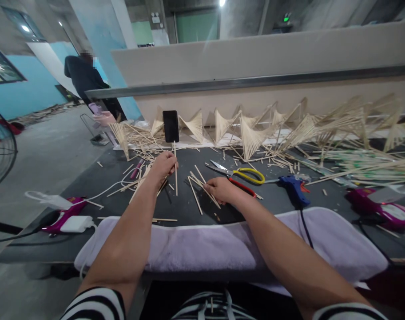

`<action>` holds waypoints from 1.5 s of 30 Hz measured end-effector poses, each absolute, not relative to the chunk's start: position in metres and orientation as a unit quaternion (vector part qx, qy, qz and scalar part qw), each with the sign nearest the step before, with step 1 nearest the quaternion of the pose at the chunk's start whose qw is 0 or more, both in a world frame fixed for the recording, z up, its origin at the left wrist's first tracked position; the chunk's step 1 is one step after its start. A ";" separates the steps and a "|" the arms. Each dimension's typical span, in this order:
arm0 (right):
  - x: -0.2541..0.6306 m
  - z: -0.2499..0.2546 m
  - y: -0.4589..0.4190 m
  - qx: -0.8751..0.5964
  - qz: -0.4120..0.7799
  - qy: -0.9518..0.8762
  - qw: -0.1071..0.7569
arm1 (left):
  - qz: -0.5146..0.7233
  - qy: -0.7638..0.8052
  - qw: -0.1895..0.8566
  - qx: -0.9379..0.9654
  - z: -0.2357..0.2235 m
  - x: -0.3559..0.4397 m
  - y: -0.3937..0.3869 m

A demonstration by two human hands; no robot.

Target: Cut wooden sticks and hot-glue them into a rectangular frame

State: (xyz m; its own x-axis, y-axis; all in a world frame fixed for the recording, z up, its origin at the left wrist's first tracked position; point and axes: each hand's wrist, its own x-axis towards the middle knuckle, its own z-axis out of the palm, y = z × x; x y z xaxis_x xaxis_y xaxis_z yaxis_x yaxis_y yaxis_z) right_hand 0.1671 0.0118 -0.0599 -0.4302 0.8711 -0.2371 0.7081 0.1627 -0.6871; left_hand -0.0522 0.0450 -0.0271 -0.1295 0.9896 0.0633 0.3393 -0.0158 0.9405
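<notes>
My left hand (163,165) is closed in a pinch on a thin wooden stick (176,171) that stands nearly upright over the dark table (89,178). My right hand (222,190) rests on the table with its fingers curled onto a small cluster of loose sticks (199,186) lying fanned out between the two hands. Both forearms lie across a pale purple towel (189,244) along the table's near edge.
Yellow-handled scissors (245,174) and red-handled pliers (242,186) lie right of my right hand. A blue glue gun (294,186) stands farther right. A black phone (171,126) leans among finished stick frames (252,133). A person (85,78) stands far left, near a fan (1,151).
</notes>
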 end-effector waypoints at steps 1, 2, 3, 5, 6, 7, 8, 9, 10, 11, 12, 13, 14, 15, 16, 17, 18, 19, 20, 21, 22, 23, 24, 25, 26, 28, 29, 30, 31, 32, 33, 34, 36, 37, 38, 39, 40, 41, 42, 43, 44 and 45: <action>0.167 -0.059 0.012 -0.524 0.381 -0.754 0.111 | 0.464 0.565 0.404 0.550 -0.029 -0.046 0.044; 0.167 -0.058 0.012 -0.522 0.373 -0.757 0.120 | 0.468 0.538 0.435 0.550 -0.030 -0.041 0.043; 0.167 -0.058 0.012 -0.520 0.360 -0.762 0.135 | 0.467 0.517 0.456 0.553 -0.032 -0.036 0.042; 0.166 -0.056 0.012 -0.515 0.341 -0.768 0.172 | 0.460 0.496 0.493 0.548 -0.035 -0.028 0.041; 0.166 -0.056 0.012 -0.510 0.345 -0.765 0.189 | 0.459 0.487 0.507 0.543 -0.036 -0.025 0.041; 0.166 -0.056 0.012 -0.503 0.359 -0.759 0.204 | 0.458 0.478 0.521 0.539 -0.037 -0.022 0.040; 0.165 -0.056 0.011 -0.498 0.381 -0.749 0.214 | 0.454 0.468 0.537 0.536 -0.038 -0.019 0.039; 0.164 -0.057 0.010 -0.492 0.406 -0.738 0.220 | 0.449 0.456 0.553 0.534 -0.039 -0.017 0.038; 0.163 -0.057 0.009 -0.484 0.430 -0.728 0.223 | 0.442 0.442 0.568 0.535 -0.039 -0.015 0.037; 0.162 -0.058 0.008 -0.477 0.454 -0.718 0.225 | 0.436 0.428 0.581 0.537 -0.039 -0.012 0.035; 0.161 -0.058 0.007 -0.469 0.480 -0.705 0.228 | 0.432 0.413 0.592 0.540 -0.039 -0.010 0.034; 0.160 -0.059 0.006 -0.457 0.507 -0.693 0.233 | 0.431 0.399 0.600 0.543 -0.039 -0.008 0.032; 0.159 -0.059 0.005 -0.439 0.535 -0.681 0.240 | 0.430 0.386 0.606 0.546 -0.038 -0.007 0.030; 0.158 -0.059 0.004 -0.417 0.562 -0.670 0.249 | 0.429 0.374 0.613 0.548 -0.037 -0.006 0.029; 0.158 -0.058 0.004 -0.395 0.585 -0.659 0.258 | 0.423 0.365 0.621 0.550 -0.036 -0.005 0.027; 0.157 -0.058 0.004 -0.376 0.604 -0.651 0.267 | 0.412 0.357 0.632 0.551 -0.036 -0.005 0.026; 0.157 -0.057 0.003 -0.361 0.617 -0.643 0.275 | 0.399 0.350 0.642 0.553 -0.035 -0.005 0.025; 0.158 -0.057 0.003 -0.352 0.626 -0.636 0.283 | 0.384 0.344 0.652 0.556 -0.035 -0.005 0.025; 0.158 -0.057 0.003 -0.347 0.633 -0.629 0.290 | 0.368 0.338 0.660 0.561 -0.036 -0.006 0.024; 0.158 -0.056 0.003 -0.342 0.637 -0.624 0.295 | 0.355 0.335 0.664 0.567 -0.036 -0.006 0.024; 0.159 -0.056 0.003 -0.339 0.640 -0.622 0.297 | 0.347 0.333 0.663 0.573 -0.038 -0.005 0.024; 0.159 -0.056 0.003 -0.336 0.641 -0.623 0.297 | 0.345 0.335 0.659 0.579 -0.039 -0.005 0.025; 0.159 -0.056 0.003 -0.335 0.639 -0.626 0.297 | 0.347 0.339 0.653 0.582 -0.041 -0.004 0.026; 0.159 -0.056 0.003 -0.339 0.635 -0.627 0.297 | 0.356 0.345 0.646 0.580 -0.042 -0.004 0.027; 0.159 -0.056 0.003 -0.346 0.630 -0.628 0.298 | 0.371 0.353 0.639 0.574 -0.043 -0.004 0.028; 0.158 -0.056 0.002 -0.363 0.619 -0.632 0.292 | 0.414 0.371 0.627 0.546 -0.044 -0.006 0.031; 0.157 -0.056 0.001 -0.367 0.615 -0.639 0.280 | 0.443 0.378 0.621 0.525 -0.044 -0.008 0.032; 0.157 -0.057 0.001 -0.370 0.612 -0.646 0.267 | 0.468 0.381 0.614 0.509 -0.044 -0.010 0.033; 0.156 -0.058 0.001 -0.373 0.609 -0.653 0.254 | 0.487 0.385 0.606 0.498 -0.044 -0.012 0.034; 0.155 -0.060 0.001 -0.377 0.606 -0.656 0.244 | 0.498 0.390 0.600 0.490 -0.044 -0.014 0.035; 0.155 -0.061 0.001 -0.381 0.606 -0.656 0.239 | 0.498 0.392 0.600 0.488 -0.045 -0.015 0.035; 0.154 -0.063 0.001 -0.382 0.607 -0.656 0.235 | 0.496 0.390 0.602 0.490 -0.045 -0.016 0.035; 0.154 -0.066 0.002 -0.384 0.609 -0.652 0.238 | 0.481 0.375 0.610 0.505 -0.048 -0.015 0.035; 0.154 -0.067 0.002 -0.385 0.608 -0.650 0.242 | 0.475 0.368 0.613 0.513 -0.049 -0.014 0.035; 0.154 -0.068 0.002 -0.386 0.606 -0.650 0.248 | 0.471 0.363 0.614 0.519 -0.050 -0.014 0.035; 0.155 -0.068 0.002 -0.383 0.603 -0.652 0.253 | 0.472 0.361 0.614 0.520 -0.051 -0.014 0.035; 0.155 -0.068 0.003 -0.376 0.599 -0.659 0.258 | 0.476 0.363 0.612 0.517 -0.052 -0.014 0.035; 0.155 -0.069 0.003 -0.367 0.591 -0.669 0.262 | 0.483 0.367 0.609 0.511 -0.052 -0.015 0.036; 0.156 -0.069 0.004 -0.358 0.581 -0.681 0.264 | 0.489 0.373 0.607 0.504 -0.052 -0.017 0.037; 0.156 -0.069 0.004 -0.353 0.569 -0.695 0.263 | 0.490 0.378 0.606 0.500 -0.052 -0.020 0.039; 0.156 -0.070 0.005 -0.354 0.556 -0.706 0.259 | 0.491 0.380 0.605 0.499 -0.051 -0.022 0.040; 0.156 -0.070 0.006 -0.360 0.542 -0.716 0.254 | 0.491 0.382 0.604 0.498 -0.051 -0.024 0.041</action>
State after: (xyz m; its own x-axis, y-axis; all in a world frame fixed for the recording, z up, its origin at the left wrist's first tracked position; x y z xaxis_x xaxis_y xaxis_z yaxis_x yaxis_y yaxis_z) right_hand 0.1565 0.0060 -0.0701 -0.6112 0.7910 -0.0271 0.2409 0.1534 -0.9583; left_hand -0.0240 0.0412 -0.0512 0.2253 0.9739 0.0277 -0.2134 0.0216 0.9767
